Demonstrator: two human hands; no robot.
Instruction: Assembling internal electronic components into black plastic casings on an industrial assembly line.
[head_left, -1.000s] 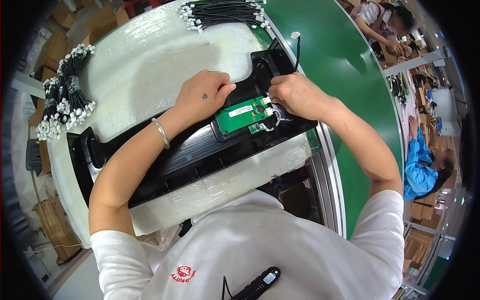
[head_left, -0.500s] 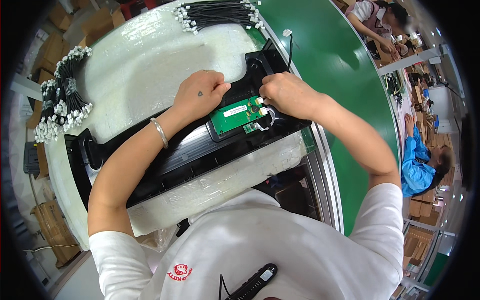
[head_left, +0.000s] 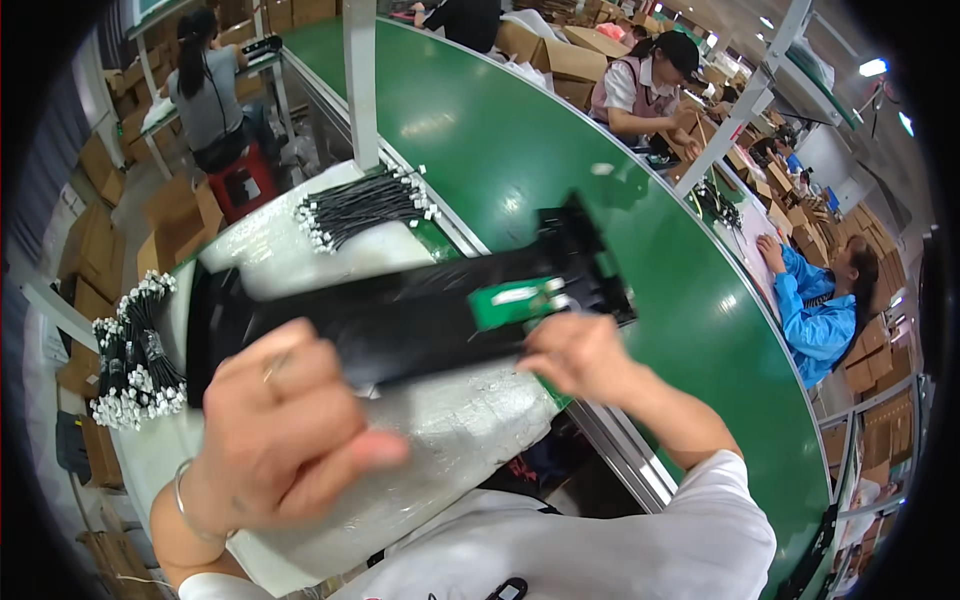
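Observation:
A long black plastic panel (head_left: 420, 320) spans the middle of the view, blurred by motion. On its right part sits a green circuit board (head_left: 505, 304) with a white label and small white connectors beside it. At the panel's right near edge, my right hand (head_left: 588, 360) is closed, thumb and fingers pinching that edge just below the board. My left hand (head_left: 290, 430) is large and smeared in front of the panel's left near side. Its fingers look curled and the thumb points right; whether it touches the panel cannot be made out.
Plastic-wrapped white foam (head_left: 450, 400) lies under the panel. Bundles of black cables with white connectors stand at the left (head_left: 140, 350) and far side (head_left: 365, 208). A green work surface (head_left: 690, 330) curves along the right. A metal post (head_left: 360, 90) rises at the back. Several people work beyond.
The view has shifted to show more of the room. My left hand has come away from the circuit board toward me. My right hand has moved from the connectors to the panel's near edge.

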